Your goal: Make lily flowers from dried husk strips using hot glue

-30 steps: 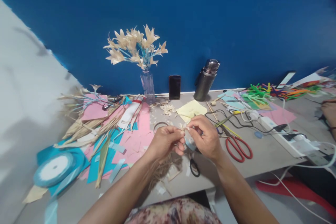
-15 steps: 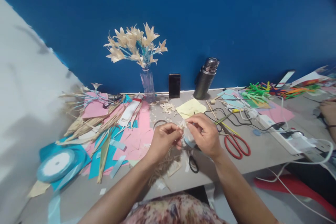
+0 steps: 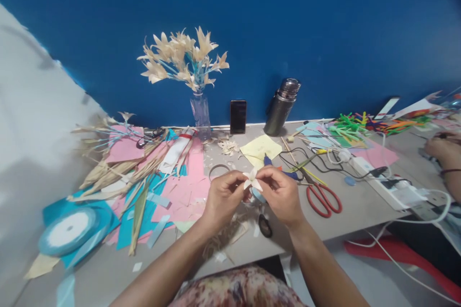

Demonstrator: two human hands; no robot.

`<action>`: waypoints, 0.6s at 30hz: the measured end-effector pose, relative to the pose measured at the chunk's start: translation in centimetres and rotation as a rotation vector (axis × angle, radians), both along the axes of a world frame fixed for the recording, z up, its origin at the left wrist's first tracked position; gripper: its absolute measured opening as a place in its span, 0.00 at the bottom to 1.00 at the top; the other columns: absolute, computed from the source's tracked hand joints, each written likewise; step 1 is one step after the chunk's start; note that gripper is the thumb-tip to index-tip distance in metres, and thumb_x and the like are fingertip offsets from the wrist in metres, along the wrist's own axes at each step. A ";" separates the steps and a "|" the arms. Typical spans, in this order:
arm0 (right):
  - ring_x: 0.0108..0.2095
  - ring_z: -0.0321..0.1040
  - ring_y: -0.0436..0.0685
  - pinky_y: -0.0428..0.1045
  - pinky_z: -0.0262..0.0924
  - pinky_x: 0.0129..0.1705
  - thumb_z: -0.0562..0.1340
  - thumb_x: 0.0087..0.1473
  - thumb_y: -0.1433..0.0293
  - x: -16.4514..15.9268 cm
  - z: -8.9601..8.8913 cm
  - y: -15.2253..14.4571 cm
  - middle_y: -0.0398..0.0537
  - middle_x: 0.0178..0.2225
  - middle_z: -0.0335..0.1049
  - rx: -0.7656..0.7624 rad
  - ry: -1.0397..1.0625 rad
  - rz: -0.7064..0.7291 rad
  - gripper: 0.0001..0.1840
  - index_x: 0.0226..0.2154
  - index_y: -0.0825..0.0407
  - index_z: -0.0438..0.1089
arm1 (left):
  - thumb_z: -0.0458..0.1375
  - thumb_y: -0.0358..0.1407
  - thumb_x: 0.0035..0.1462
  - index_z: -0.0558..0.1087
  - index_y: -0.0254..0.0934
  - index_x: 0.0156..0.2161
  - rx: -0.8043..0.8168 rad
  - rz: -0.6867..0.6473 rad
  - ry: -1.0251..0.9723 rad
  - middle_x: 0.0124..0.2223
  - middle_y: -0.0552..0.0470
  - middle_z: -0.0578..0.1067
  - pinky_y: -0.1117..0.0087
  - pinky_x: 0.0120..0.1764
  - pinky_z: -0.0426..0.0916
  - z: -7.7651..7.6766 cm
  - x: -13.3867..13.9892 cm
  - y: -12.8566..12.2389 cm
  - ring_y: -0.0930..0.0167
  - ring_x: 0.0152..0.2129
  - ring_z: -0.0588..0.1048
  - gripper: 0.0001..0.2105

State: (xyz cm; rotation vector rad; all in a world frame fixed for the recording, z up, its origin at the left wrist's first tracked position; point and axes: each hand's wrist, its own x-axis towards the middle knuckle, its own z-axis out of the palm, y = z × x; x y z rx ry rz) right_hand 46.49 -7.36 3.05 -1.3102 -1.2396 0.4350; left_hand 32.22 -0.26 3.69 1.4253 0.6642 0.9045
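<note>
Between my two hands, a small cream-white flower with pointed petals faces up toward me. My left hand pinches its left side with thumb and fingertips. On the other side, my right hand pinches the petals in the same way. Part of a light blue tape roll shows below the flower, mostly covered by my fingers. Just beyond my right hand lies a blue glue gun, partly hidden. Red-handled scissors rest to the right, and a black scissor handle lies below my hands.
A clear vase of similar flowers, a phone and a steel flask stand along the wall. Coloured paper, dried husks and a ribbon spool cover the left. A power strip and another person's hand are at right.
The flower has turned, so its open petals now face me. My hands have spread slightly around it, and the blue glue gun behind my right hand shows more. The view has shifted a little.
</note>
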 end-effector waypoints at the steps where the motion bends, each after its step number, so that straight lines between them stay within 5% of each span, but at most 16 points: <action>1: 0.29 0.66 0.52 0.47 0.61 0.30 0.63 0.58 0.71 0.0 0.0 0.0 0.45 0.32 0.70 -0.005 -0.003 0.005 0.03 0.32 0.51 0.72 | 0.61 0.32 0.54 0.78 0.36 0.30 0.017 -0.005 0.020 0.22 0.55 0.74 0.76 0.24 0.69 0.1 -0.1 0.0 0.74 0.18 0.73 0.04; 8: 0.29 0.66 0.52 0.47 0.60 0.30 0.65 0.57 0.69 -1.1 -0.7 0.2 0.44 0.30 0.69 0.005 0.018 -0.097 0.03 0.32 0.50 0.70 | 0.60 0.28 0.53 0.77 0.37 0.27 0.400 0.154 0.196 0.26 0.52 0.77 0.74 0.28 0.65 0.8 -0.6 0.0 0.72 0.23 0.74 0.06; 18: 0.26 0.63 0.52 0.47 0.60 0.28 0.61 0.57 0.74 -1.9 -0.1 0.1 0.45 0.30 0.71 0.097 -0.162 -0.166 0.05 0.30 0.50 0.69 | 0.55 0.26 0.56 0.76 0.38 0.29 0.566 0.148 0.327 0.28 0.51 0.79 0.73 0.31 0.65 0.8 -0.7 -0.5 0.70 0.26 0.75 0.09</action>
